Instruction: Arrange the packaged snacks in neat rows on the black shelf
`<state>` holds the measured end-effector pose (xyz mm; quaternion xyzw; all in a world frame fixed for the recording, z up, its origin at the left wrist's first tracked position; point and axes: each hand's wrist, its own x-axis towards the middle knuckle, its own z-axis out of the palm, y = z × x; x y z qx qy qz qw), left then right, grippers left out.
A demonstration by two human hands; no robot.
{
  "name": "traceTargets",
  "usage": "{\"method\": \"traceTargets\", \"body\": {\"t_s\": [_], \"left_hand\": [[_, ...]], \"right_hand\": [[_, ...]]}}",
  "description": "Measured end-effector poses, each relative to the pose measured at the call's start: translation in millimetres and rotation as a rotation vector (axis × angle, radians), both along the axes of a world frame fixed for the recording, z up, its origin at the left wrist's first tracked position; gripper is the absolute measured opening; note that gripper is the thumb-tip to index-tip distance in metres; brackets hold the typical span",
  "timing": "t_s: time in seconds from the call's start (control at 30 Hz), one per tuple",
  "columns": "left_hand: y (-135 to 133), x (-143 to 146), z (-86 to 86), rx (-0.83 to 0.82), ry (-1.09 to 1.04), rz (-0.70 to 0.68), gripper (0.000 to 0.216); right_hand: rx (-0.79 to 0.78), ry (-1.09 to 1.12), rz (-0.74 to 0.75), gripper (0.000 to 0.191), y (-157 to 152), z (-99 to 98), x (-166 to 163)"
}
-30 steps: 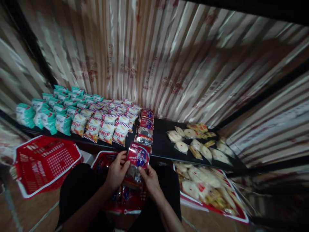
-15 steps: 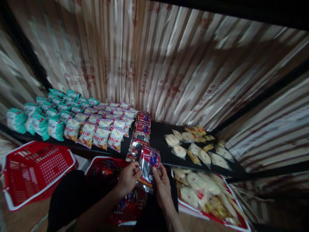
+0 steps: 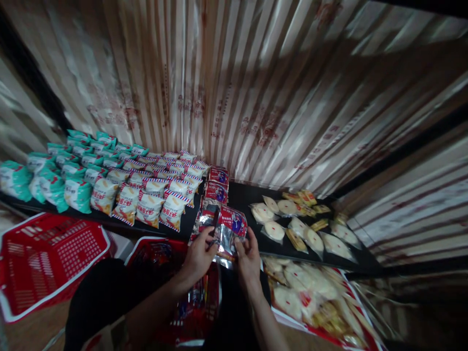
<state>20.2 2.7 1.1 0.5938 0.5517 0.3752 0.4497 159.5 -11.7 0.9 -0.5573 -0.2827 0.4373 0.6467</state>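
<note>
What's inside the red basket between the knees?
Shiny red-and-blue packets show in the red basket. The left arm and legs hide part; whatever lies deeper is covered.

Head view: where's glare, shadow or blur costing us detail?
Head view, dim overall; head view, silvery glare on the held red packet and bright streaks down the pleated sheeting; head view, deep shadow inside the middle red basket, swallowing detail; head view, sheeting soft and smeared toward the right edge.
</note>
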Motion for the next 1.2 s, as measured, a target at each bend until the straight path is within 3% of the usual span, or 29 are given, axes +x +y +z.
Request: {"method": "traceTargets", "body": {"t_s": [0.17,0.3,0.47,0.6,0.73,0.93,1.2], "left_hand": [[32,-5,13.9,0.077,-0.003,0.096,0.040],[48,-8,19.3,0.114,0.060,0.119,0.036],[47,-10,7.2,0.083,0.213,0.145,0.033],[41,-9,-2.9,0.096,0.196,0.163,0.033],[41,-9,2.6,0.093,0.267,0.167,0.032],[45,-11,9.0,0.153,0.316,0.185,0.030],[44,-5,4.0,0.053,0.560,0.202,0.036]], "right_hand": [[0.103,-0.139,0.042,0.076,48,9.0,-5],[0.121,-0.239,0.095,0.052,75,-0.1,-4],[0.075,-0.483,0.057,0.037,80,-18.1,-3],[0.106,-0.541,0.033,0.032,76,-22.1,-5],[0.102,-0.403,-0.001,0.034,76,-17.5,-3],[0.001,0.105,-0.075,0.053,67,0.8,19],[-0.005,0.267,-0.179,0.054,43,9.0,54]]}}
